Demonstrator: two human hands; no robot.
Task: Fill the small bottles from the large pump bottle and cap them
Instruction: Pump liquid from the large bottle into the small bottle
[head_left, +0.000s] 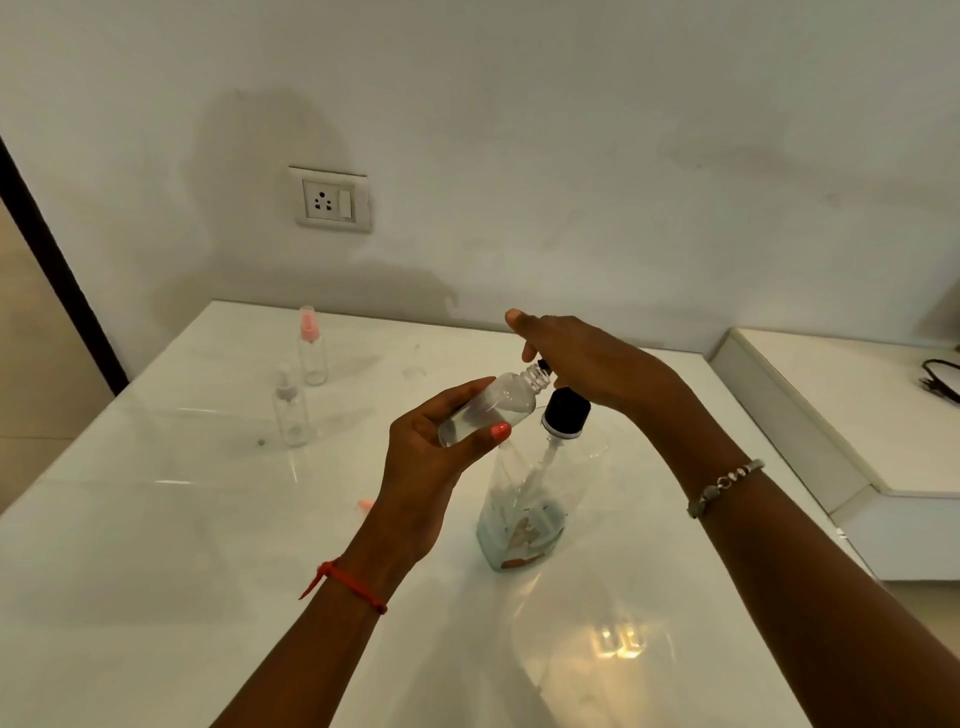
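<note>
Left hand (431, 441) grips small bottle (488, 410) tilted, mouth at the nozzle; right hand (582, 358) presses pump bottle (535, 499) head on the bench (156, 519). Keep mouth under spout, pump slowly.

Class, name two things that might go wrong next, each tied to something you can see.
The small bottle is tilted in the left hand, its narrow neck at the pump nozzle; liquid may miss and spill on the table. The right hand presses the large pump bottle with nothing steadying its base, so it might tip.
</note>
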